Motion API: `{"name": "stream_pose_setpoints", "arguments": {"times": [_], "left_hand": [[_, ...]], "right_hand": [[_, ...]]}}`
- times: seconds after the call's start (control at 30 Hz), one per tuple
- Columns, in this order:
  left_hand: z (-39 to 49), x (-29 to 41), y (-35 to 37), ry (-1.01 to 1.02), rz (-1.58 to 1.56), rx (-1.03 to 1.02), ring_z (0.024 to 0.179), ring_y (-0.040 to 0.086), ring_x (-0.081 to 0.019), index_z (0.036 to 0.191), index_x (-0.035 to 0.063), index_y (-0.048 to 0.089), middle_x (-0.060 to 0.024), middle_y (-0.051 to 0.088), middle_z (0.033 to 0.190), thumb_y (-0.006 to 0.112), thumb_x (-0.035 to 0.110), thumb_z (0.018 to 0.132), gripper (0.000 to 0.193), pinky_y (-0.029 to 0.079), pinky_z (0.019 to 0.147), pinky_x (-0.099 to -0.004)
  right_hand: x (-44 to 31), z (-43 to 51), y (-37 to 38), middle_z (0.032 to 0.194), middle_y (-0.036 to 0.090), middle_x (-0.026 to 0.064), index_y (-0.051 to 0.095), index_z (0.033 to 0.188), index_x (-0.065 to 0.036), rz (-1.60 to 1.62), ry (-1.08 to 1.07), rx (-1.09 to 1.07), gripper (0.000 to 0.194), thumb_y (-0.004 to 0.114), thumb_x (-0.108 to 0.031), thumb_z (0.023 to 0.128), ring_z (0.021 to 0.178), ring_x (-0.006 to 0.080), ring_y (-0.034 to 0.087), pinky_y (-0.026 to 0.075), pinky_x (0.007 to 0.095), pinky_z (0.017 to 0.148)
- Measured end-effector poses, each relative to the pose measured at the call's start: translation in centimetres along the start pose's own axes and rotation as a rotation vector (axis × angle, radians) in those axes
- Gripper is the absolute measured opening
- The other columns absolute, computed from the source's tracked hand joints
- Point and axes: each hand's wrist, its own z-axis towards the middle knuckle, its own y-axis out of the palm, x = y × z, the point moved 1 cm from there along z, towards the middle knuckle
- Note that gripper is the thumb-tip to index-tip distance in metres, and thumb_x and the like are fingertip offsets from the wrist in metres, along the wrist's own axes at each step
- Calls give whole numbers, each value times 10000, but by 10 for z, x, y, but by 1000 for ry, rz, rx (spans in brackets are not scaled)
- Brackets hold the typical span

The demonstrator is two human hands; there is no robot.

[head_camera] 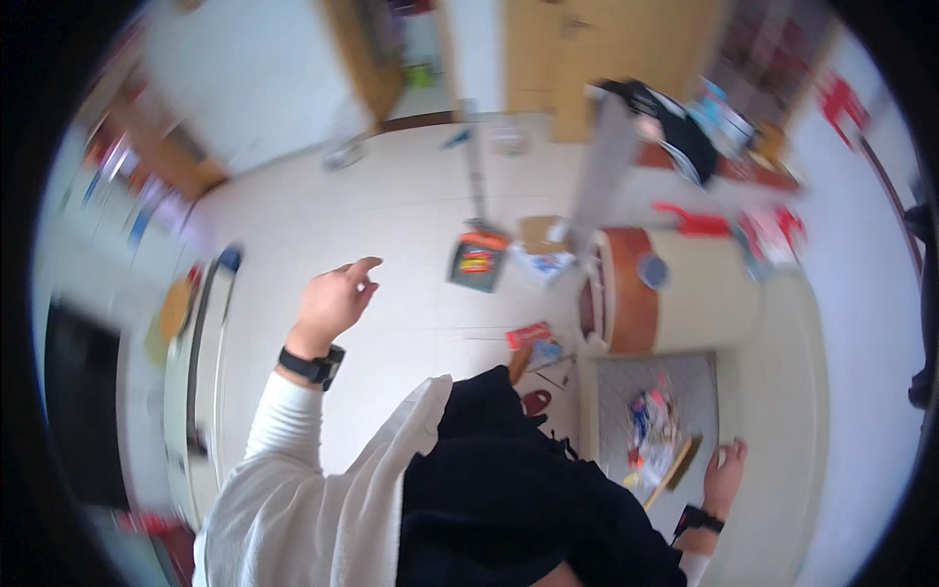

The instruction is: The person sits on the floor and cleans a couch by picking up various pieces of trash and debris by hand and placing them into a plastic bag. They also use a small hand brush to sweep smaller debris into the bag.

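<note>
My left hand (337,302) hangs in the air over the pale tiled floor (396,220), holding nothing, its fingers loosely bent and apart. My right hand (723,475) is also free, just right of a wooden-handled brush (684,464). That brush lies on a grey seat surface (620,381) beside a heap of mixed litter (653,422), with wrappers and paper scraps. On the floor beyond my left hand stands a long-handled dustpan (475,271) with an orange edge and a red-and-yellow wrapper inside. Blur softens much of the view.
A cream sofa arm with a brown panel (634,293) bears a round grey object (652,271). Beside the dustpan lie cardboard (543,233) and a white bag (544,264). A red packet (528,335) rests nearer my feet. A long low cabinet (192,396) runs along the left.
</note>
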Motion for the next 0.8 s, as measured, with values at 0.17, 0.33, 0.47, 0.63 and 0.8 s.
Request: {"name": "stream_pose_setpoints", "arguments": {"times": [0.17, 0.33, 0.47, 0.63, 0.8], "left_hand": [[-111, -92, -13, -410, 81, 10, 853, 716, -273, 1312, 185, 605, -70, 737, 1018, 713, 141, 880, 448, 572, 733, -397], [-161, -174, -21, -584, -27, 158, 787, 708, -279, 1298, 180, 616, -74, 738, 976, 731, 141, 856, 459, 562, 707, -404], [-185, -258, -23, -611, -20, 221, 762, 705, -274, 1254, 163, 645, -79, 737, 924, 739, 143, 840, 425, 557, 690, -400], [-172, -394, -49, -764, 29, 127, 806, 712, -271, 1239, 160, 654, -62, 742, 909, 733, 155, 844, 403, 562, 708, -406], [-105, -493, -93, -653, 24, 83, 836, 717, -274, 1243, 177, 654, -59, 746, 920, 717, 193, 868, 381, 566, 718, -407]], "right_hand": [[-69, 31, 29, 1365, 525, 207, 652, 1031, -2, 66, -149, -175, 175, 664, -37, 860, 1251, 410, 541, 462, 463, 1038], [-201, 84, 66, 1307, 552, 220, 656, 997, -14, 133, -349, -243, 147, 673, -44, 854, 1233, 412, 532, 429, 461, 1059], [-339, 121, 119, 1307, 557, 214, 661, 982, 5, 199, -526, -245, 134, 671, -48, 859, 1157, 402, 588, 488, 436, 984], [-553, 174, 195, 1278, 570, 228, 649, 972, 16, 267, -729, -224, 118, 654, -53, 876, 1113, 399, 611, 514, 432, 936], [-743, 207, 227, 1272, 569, 223, 636, 943, -12, 434, -730, -204, 92, 662, -60, 870, 1114, 413, 601, 516, 439, 924]]}}
